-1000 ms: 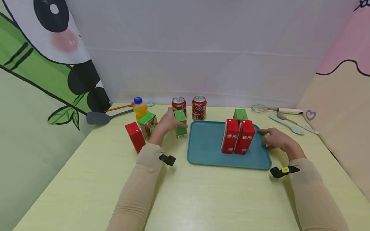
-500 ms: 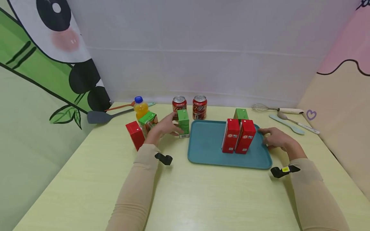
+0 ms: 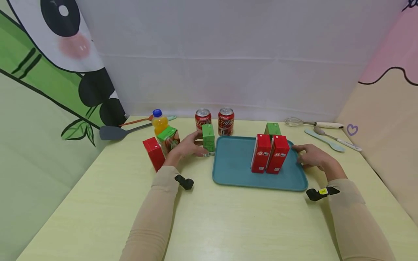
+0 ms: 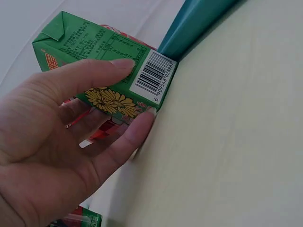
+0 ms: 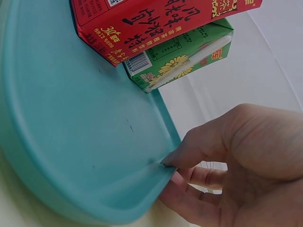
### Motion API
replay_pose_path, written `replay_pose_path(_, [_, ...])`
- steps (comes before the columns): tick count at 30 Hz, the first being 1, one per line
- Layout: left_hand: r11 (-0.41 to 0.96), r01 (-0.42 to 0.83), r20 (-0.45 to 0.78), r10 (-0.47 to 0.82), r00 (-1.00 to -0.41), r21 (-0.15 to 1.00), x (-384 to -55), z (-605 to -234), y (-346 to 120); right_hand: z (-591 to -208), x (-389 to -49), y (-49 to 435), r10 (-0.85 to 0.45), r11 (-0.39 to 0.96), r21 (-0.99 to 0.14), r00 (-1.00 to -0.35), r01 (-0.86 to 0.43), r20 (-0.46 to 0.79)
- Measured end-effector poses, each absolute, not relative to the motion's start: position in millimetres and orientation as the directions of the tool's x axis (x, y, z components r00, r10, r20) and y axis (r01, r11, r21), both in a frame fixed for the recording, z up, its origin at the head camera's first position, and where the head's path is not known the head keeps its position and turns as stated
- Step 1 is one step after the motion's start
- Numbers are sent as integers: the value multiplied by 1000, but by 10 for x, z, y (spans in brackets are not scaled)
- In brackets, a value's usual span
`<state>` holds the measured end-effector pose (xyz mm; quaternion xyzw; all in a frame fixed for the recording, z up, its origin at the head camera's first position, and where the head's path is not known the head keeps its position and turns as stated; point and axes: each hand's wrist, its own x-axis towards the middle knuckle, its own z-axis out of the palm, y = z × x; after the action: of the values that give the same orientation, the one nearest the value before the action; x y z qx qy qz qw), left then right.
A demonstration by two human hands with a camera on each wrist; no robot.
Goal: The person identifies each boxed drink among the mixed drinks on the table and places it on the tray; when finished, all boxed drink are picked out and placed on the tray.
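Note:
My left hand is at the left side of an upright green drink carton. In the left wrist view, the thumb lies across the carton's barcode face, while fairly straight fingers lie along its flowered side. The carton stands beside the left edge of a blue-green tray. My right hand pinches the tray's right rim, with the thumb inside it and fingers outside, as seen in the right wrist view. On the tray stand two red cartons and, behind them, another green carton.
Left of my left hand stand a red carton, a green-topped carton and an orange drink bottle. Two red cans stand behind. A spatula lies back left; a whisk and spoons lie back right.
The green carton has shifted slightly right, towards the tray. My left hand has come down from around its top to its left side. The right hand stays at the tray's rim.

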<state>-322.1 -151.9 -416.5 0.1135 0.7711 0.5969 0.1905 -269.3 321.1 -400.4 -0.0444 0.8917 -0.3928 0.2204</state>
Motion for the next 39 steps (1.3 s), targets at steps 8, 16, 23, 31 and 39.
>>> replay_pose_path(8, [262, -33, -138, 395, -908, 964, -3202, -4178, -1526, -4007, -2694, 3197, -248, 690, -717, -897, 101, -365])
replay_pose_path(16, [261, -23, -128, 393, -910, 965, -3201, -4190, -1531, -4003, -2698, 3192, -248, 694, -713, -896, 101, -369])
replay_pose_path(23, [237, -31, -129, 411, -902, 971, -3192, -4205, -1549, -4011, -2704, 3205, -246, 701, -706, -895, 100, -371])
replay_pose_path(31, [214, -71, -155, 407, -900, 974, -3203, -4225, -1560, -4016, -2695, 3212, -244, 695, -713, -899, 100, -364])
replay_pose_path(39, [241, -96, -185, 382, -905, 966, -3219, -4214, -1556, -4011, -2692, 3224, -251, 694, -714, -898, 94, -362])
